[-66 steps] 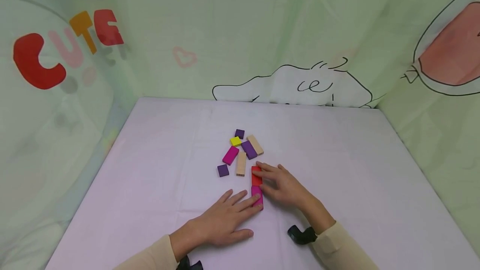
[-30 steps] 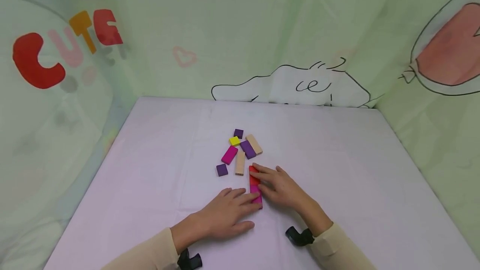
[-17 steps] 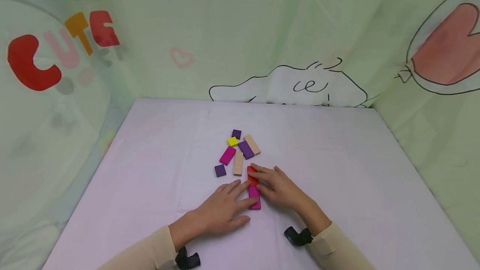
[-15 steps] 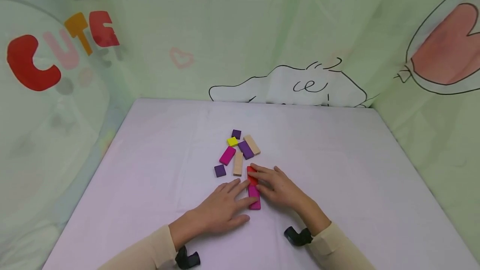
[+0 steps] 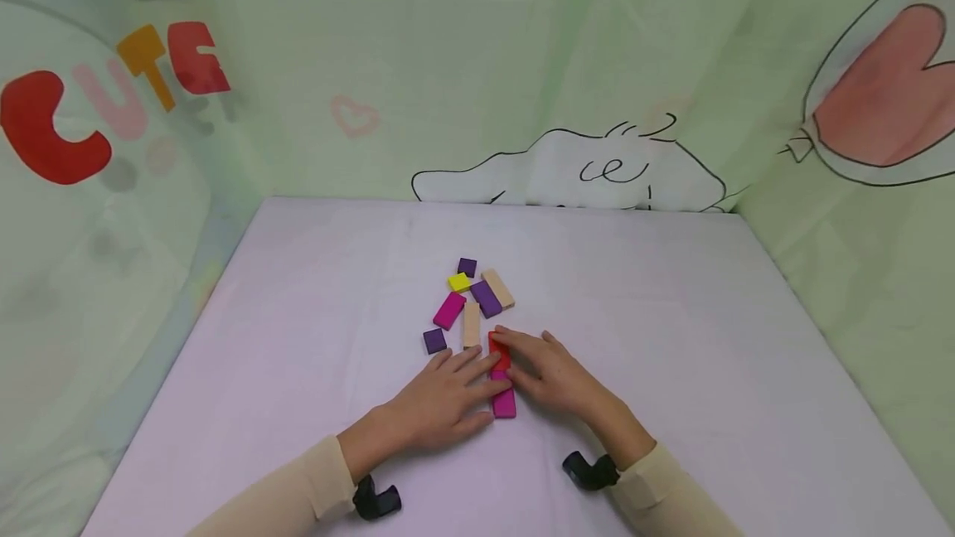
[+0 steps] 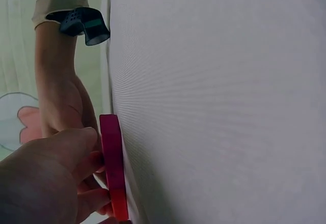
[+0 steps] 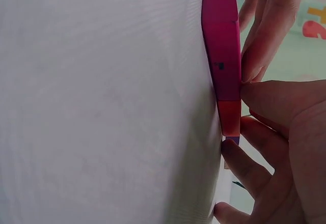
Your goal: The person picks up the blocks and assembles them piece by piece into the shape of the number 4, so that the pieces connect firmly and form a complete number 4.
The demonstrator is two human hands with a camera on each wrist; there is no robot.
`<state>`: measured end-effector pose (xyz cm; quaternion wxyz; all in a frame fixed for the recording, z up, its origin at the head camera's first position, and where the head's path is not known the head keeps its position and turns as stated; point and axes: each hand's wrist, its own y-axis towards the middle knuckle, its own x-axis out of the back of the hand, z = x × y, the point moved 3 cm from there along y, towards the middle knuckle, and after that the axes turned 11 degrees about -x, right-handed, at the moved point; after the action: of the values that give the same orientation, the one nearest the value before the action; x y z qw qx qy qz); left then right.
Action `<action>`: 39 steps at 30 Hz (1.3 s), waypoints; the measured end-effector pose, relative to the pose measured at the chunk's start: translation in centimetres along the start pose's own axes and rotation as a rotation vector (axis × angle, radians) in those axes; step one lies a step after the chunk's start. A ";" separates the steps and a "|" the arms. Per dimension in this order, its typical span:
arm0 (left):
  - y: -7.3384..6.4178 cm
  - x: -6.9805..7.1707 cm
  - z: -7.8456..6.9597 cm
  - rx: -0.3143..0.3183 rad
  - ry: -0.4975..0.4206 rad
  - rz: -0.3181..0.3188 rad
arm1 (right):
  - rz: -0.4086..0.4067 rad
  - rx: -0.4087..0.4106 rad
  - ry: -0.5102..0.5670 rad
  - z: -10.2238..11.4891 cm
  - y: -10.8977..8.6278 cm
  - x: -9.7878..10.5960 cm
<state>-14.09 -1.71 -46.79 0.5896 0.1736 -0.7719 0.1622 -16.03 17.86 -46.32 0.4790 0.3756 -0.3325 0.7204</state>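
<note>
A red block [image 5: 503,360] and a magenta block [image 5: 504,406] lie end to end in a line on the white-covered table. My left hand [image 5: 440,400] comes over them from the left, palm down, with spread fingers resting across both. From the right, my right hand [image 5: 559,375] reaches the red block, its index finger at the far end and its thumb beside the seam. In the right wrist view the joined magenta block [image 7: 222,40] and red block [image 7: 229,118] appear edge-on, with fingertips along them. The left wrist view also has the magenta block [image 6: 112,147] under the fingers.
Beyond the hands lie a plain wooden block [image 5: 471,323], another wooden block [image 5: 498,288], a purple block [image 5: 487,299], a second magenta block [image 5: 449,311], a yellow block [image 5: 458,282] and two small dark purple blocks [image 5: 434,341]. A printed cloth backdrop [image 5: 477,65] surrounds the table.
My left hand has slid forward along the two blocks, uncovering the near end of the magenta one. The right hand stays at the red block. The whole head view has shifted slightly.
</note>
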 end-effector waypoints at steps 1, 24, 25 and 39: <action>0.0 0.0 0.0 0.000 0.004 0.001 | 0.001 -0.004 -0.001 0.0 0.0 0.0; 0.0 0.4 0.0 0.002 -0.035 0.009 | -0.189 -0.086 -0.008 0.0 4.1 2.0; 0.0 0.5 0.0 0.003 -0.038 0.009 | -0.197 -0.084 -0.001 0.0 4.4 2.1; 0.3 0.1 0.3 0.032 -0.022 0.038 | -0.208 -0.125 0.060 -1.0 7.6 2.7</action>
<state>-14.47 -1.59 -46.73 0.5750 0.1702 -0.7789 0.1837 -24.12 17.47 -45.44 0.5832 0.3558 -0.3217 0.6556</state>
